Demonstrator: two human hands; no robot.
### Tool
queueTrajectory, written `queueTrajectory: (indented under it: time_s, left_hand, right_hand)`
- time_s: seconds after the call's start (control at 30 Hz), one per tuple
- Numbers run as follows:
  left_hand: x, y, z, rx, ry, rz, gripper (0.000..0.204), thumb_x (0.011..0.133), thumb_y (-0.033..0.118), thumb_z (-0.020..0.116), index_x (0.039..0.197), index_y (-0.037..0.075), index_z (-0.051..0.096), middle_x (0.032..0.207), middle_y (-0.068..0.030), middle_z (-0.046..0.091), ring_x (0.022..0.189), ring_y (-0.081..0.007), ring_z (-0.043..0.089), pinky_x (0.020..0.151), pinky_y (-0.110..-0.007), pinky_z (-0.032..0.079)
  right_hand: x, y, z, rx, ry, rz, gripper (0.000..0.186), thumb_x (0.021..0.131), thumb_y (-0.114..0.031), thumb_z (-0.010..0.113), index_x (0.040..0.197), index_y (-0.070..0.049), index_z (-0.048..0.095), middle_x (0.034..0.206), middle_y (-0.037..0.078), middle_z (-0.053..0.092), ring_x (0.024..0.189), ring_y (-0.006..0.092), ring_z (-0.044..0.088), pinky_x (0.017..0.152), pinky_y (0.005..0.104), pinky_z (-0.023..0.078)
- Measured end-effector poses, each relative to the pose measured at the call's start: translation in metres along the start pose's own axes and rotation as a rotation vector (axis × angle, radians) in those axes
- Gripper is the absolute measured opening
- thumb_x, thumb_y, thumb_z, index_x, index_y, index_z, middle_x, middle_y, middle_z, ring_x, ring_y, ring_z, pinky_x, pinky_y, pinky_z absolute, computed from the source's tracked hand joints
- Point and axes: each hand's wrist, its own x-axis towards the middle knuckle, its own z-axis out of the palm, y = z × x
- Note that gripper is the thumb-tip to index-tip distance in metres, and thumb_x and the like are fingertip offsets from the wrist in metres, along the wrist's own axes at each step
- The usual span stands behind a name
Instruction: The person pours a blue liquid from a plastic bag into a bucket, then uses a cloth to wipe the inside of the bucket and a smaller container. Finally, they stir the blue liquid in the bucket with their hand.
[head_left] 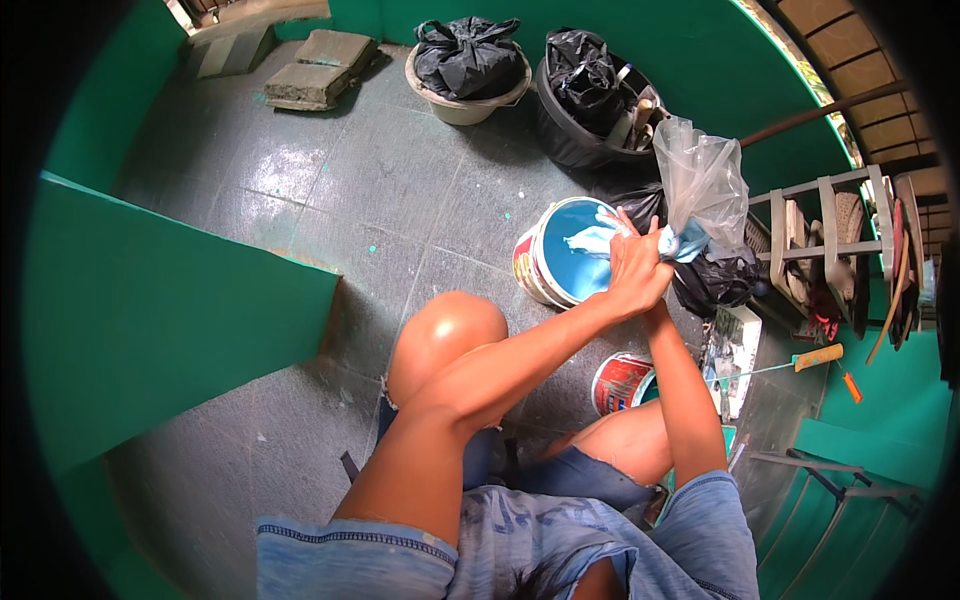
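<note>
Both my hands are closed together around a clear plastic bag (705, 175) smeared with pale blue paint. My left hand (640, 268) grips its twisted neck, and the loose plastic flares out beyond the fist. Mostly hidden behind it is my right hand (622, 222), its visible fingers bent and paint-stained at the bag. A pale, paint-coated end of the bag (592, 241) hangs over a white paint bucket (530, 262). Blue paint (562, 268) shows inside the bucket, just left of my hands.
A smaller red-labelled paint bucket (617, 382) stands between my legs, near a paint tray (738, 350) and a roller (818, 356). Two tubs (462, 108) with black bags are at the back. A shoe rack (830, 225) is on the right; a green partition (180, 320) juts in left.
</note>
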Motion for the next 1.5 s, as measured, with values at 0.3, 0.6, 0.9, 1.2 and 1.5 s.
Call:
queueTrajectory:
  time_s: [0.3,0.6,0.9,1.2,1.5]
  left_hand:
    - [-0.01,0.025,-0.004,-0.057,0.087,0.217,0.042,0.059,0.007,0.051,0.1,-0.002,0.056,0.08,-0.0291,0.056,0.086,-0.0463,0.051,0.078,-0.049,0.037]
    - [-0.013,0.035,-0.014,-0.15,0.091,0.179,0.039,0.059,0.01,0.05,0.094,-0.007,0.051,0.069,-0.023,0.053,0.069,-0.0401,0.051,0.065,-0.048,0.036]
    - [-0.017,0.056,-0.033,-0.165,0.028,0.195,0.039,0.057,0.006,0.05,0.094,-0.006,0.053,0.066,-0.0229,0.052,0.068,-0.0422,0.05,0.065,-0.048,0.037]
    - [-0.02,0.057,-0.034,-0.107,-0.113,0.203,0.043,0.055,0.006,0.05,0.094,-0.009,0.051,0.065,-0.0222,0.05,0.066,-0.0405,0.047,0.066,-0.044,0.036]
    - [-0.02,0.062,-0.038,-0.09,-0.089,0.22,0.029,0.052,0.004,0.05,0.08,-0.007,0.05,0.059,-0.0225,0.049,0.061,-0.0422,0.048,0.062,-0.046,0.037]
  right_hand:
    - [0.005,-0.016,0.028,0.847,0.315,0.288,0.032,0.084,-0.014,0.052,0.116,-0.012,0.052,0.118,-0.002,0.055,0.111,0.0109,0.049,0.105,0.0493,0.022]
    - [0.013,-0.031,0.049,0.981,0.357,0.245,0.02,0.084,-0.013,0.052,0.102,-0.007,0.058,0.104,0.002,0.061,0.111,0.0154,0.051,0.102,0.0562,0.022]
    - [0.014,-0.042,0.053,1.228,0.229,0.242,0.014,0.083,-0.008,0.051,0.093,-0.006,0.06,0.104,0.006,0.063,0.11,0.0266,0.051,0.105,0.0551,0.011]
    - [0.013,-0.04,0.055,1.163,0.215,0.158,0.018,0.084,-0.012,0.047,0.094,-0.005,0.061,0.104,0.008,0.062,0.111,0.031,0.05,0.105,0.056,0.008]
    - [0.017,-0.043,0.048,1.203,0.186,0.184,0.019,0.083,-0.014,0.05,0.095,-0.004,0.061,0.1,0.009,0.063,0.109,0.0336,0.052,0.104,0.0566,0.01]
